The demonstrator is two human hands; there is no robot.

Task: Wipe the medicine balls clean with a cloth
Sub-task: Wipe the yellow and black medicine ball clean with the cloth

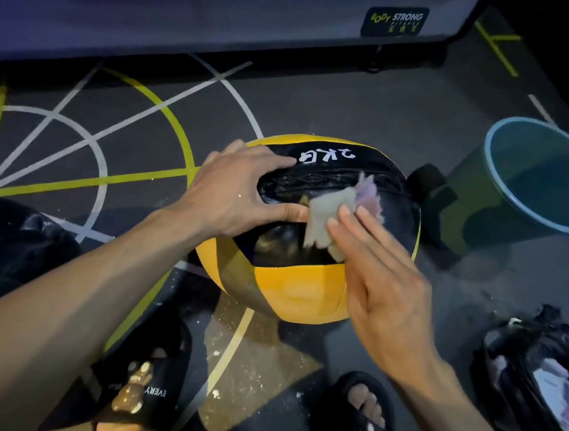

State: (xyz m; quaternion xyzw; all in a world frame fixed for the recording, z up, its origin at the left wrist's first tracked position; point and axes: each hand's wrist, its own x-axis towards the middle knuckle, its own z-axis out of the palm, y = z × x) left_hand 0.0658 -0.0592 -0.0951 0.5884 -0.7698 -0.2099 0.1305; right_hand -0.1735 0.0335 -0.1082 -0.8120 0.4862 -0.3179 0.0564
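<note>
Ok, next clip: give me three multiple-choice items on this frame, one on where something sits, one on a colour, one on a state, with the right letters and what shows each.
1. Where is the bucket relative to the medicine ball?
A. To its right
B. To its left
C. On top of it

2. What colours is the medicine ball?
A. Red and white
B. Yellow and black
C. All blue

3. What is the right hand doing?
A. Hanging idle off the ball
B. Gripping the bucket rim
C. Pressing the cloth on the ball with straight fingers

Answers: 1 A, the bucket stands on the floor at the frame's right; 2 B, yellow panels around black ones marked 2KG; 3 C, flat fingers lie on the cloth while the left hand steadies the ball.
</note>
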